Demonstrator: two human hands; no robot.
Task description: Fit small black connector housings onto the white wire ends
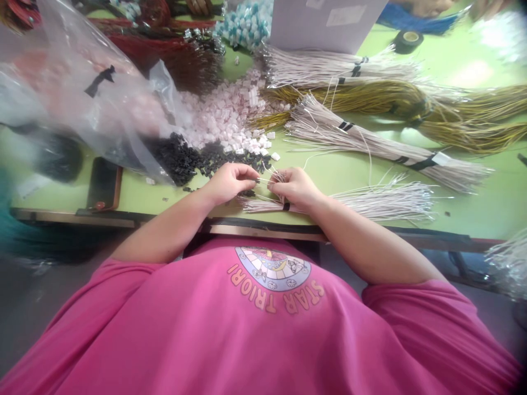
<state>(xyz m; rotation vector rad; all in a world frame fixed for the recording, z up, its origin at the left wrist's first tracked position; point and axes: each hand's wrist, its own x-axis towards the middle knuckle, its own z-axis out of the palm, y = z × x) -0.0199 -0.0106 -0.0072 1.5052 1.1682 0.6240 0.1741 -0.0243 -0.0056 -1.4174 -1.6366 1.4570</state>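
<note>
My left hand (229, 182) is closed in a pinch on a small black connector (258, 180), only partly visible at the fingertips. From it a thin white wire (264, 180) runs across to my right hand (295, 186), whose fingers are closed around several white wires (280, 175). Below both hands, a bundle of white wires (263, 205) with a black tape band lies along the table's front edge. Its loose ends fan out past my right forearm. Just beyond my left hand, many black connectors (177, 159) lie heaped beside a pile of white connectors (222, 112).
Taped white wire bundles (370, 137) and yellow-green wires (370, 97) lie to the back right. A clear plastic bag (107, 93) and a phone (105, 184) are at left. A grey box (317, 27) stands behind, near a black tape roll (407, 41). Another person's hand (428, 6) shows at the top.
</note>
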